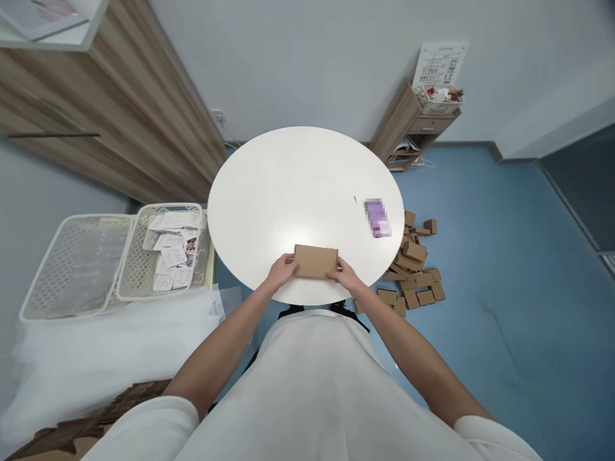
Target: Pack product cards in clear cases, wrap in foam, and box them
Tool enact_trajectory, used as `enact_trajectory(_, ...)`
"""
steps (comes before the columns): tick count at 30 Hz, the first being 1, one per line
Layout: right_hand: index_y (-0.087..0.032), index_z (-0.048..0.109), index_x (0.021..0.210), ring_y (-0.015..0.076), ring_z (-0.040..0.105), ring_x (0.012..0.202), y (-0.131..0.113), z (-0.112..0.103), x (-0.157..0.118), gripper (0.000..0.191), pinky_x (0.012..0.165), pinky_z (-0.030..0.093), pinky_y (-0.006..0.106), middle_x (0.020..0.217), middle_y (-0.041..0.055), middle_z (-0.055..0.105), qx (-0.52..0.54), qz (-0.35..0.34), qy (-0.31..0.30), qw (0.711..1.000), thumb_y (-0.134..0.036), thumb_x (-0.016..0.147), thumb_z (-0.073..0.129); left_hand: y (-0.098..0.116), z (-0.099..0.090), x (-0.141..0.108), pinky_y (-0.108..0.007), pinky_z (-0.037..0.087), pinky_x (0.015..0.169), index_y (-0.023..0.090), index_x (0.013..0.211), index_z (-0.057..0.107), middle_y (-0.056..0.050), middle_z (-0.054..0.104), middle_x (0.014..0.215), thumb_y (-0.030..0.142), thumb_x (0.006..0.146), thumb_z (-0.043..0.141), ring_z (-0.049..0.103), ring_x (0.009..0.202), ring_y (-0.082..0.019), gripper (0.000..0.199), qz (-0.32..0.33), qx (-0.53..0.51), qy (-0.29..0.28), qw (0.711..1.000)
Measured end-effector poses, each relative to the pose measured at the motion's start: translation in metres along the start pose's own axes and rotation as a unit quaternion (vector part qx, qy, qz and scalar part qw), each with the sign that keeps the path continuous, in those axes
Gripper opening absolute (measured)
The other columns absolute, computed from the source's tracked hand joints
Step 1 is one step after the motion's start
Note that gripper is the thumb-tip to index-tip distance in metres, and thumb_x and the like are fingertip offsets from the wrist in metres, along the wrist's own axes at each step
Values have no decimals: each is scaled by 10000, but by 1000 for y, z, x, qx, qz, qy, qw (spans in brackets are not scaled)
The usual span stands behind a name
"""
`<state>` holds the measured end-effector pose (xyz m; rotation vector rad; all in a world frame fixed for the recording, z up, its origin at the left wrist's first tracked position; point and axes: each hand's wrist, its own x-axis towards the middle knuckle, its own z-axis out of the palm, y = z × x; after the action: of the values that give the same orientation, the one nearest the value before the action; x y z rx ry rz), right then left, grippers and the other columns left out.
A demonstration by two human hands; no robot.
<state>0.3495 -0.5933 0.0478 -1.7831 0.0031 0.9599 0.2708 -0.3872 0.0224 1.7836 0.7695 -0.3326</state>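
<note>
A flat brown cardboard box (316,262) is held at the near edge of the round white table (298,186). My left hand (281,271) grips its left end, with the thumb on top. On the opposite end my right hand (345,276) is closed in the same way, its thumb near the lower right corner. The box looks closed, and whether it rests on the table or hovers just over it I cannot tell. A purple, pixelated item (377,218) lies toward the table's right side, with a small thin dark object (355,200) beside it.
Several small cardboard boxes (410,256) are piled on the blue floor at right. At left stand a white basket (125,275) of packets and another white basket (38,288), near white sheeting (106,346). A wooden cabinet (401,118) stands by the wall.
</note>
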Motion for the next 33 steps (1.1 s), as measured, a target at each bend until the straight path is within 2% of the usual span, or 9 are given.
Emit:
enact_trajectory(5, -222, 381, 1269, 164, 568, 836, 21, -49, -16, 657, 695, 448, 276, 1125, 80, 534, -66, 11, 75, 995, -422, 680, 594, 30, 31, -3, -295, 450, 694, 193, 1078, 541, -85, 598, 1021, 566, 753, 425, 578, 877, -206, 508, 14, 45, -25, 999)
enact_trajectory(10, -239, 456, 1217, 196, 534, 915, 44, -121, -37, 567, 751, 421, 294, 1074, 71, 546, -125, -21, 138, 982, -478, 713, 555, 89, 93, -7, -309, 429, 760, 245, 1185, 504, -56, 599, 995, 629, 758, 374, 563, 899, -210, 589, 60, 135, -82, 986)
enact_trajectory(14, -255, 403, 1260, 209, 513, 981, 72, -186, -56, 583, 786, 410, 305, 1129, 84, 504, -107, 2, 218, 970, -522, 748, 485, 137, 160, 2, -315, 423, 779, 262, 1197, 504, -37, 625, 979, 638, 763, 354, 568, 902, -216, 593, 105, 202, -143, 963)
enact_trajectory(18, -249, 413, 1251, 218, 499, 1021, 109, -250, -72, 612, 815, 411, 314, 1114, 87, 484, -66, 46, 315, 946, -565, 729, 466, 175, 243, 17, -309, 432, 782, 243, 1171, 534, -38, 648, 967, 626, 767, 365, 588, 888, -217, 581, 148, 227, -231, 934)
enact_trajectory(20, -238, 430, 1241, 224, 507, 1013, 123, -280, -76, 624, 830, 413, 332, 1115, 95, 482, -42, 58, 356, 932, -579, 719, 465, 191, 284, 25, -307, 435, 799, 237, 1176, 528, -42, 642, 1017, 613, 775, 370, 586, 920, -218, 572, 160, 220, -252, 929)
enact_trajectory(22, -231, 421, 1252, 229, 512, 1016, 133, -308, -79, 646, 854, 411, 353, 1152, 108, 473, -11, 44, 398, 916, -588, 715, 469, 208, 320, 33, -309, 428, 834, 229, 1216, 491, -48, 620, 1090, 593, 793, 361, 574, 973, -217, 574, 184, 200, -275, 922)
enact_trajectory(25, -229, 343, 1311, 233, 460, 1119, 139, -345, -80, 692, 926, 378, 368, 1257, 110, 438, 33, -28, 451, 891, -590, 731, 457, 233, 363, 46, -323, 398, 900, 214, 1268, 436, -54, 571, 1186, 569, 805, 370, 532, 1064, -221, 587, 231, 166, -308, 908)
enact_trajectory(29, -219, 221, 1371, 237, 335, 1255, 143, -372, -81, 772, 996, 323, 378, 1389, 86, 332, 69, -53, 469, 879, -596, 738, 451, 253, 393, 58, -345, 353, 961, 204, 1314, 370, -69, 440, 1330, 582, 780, 416, 424, 1197, -247, 656, 242, 152, -322, 903)
enact_trajectory(33, -244, 186, 1386, 251, 316, 1276, 152, -362, -86, 836, 990, 346, 363, 1429, 64, 274, 108, 23, 425, 898, -604, 700, 500, 244, 386, 58, -366, 355, 964, 209, 1321, 358, -77, 367, 1379, 612, 721, 486, 376, 1232, -282, 734, 215, 195, -309, 906)
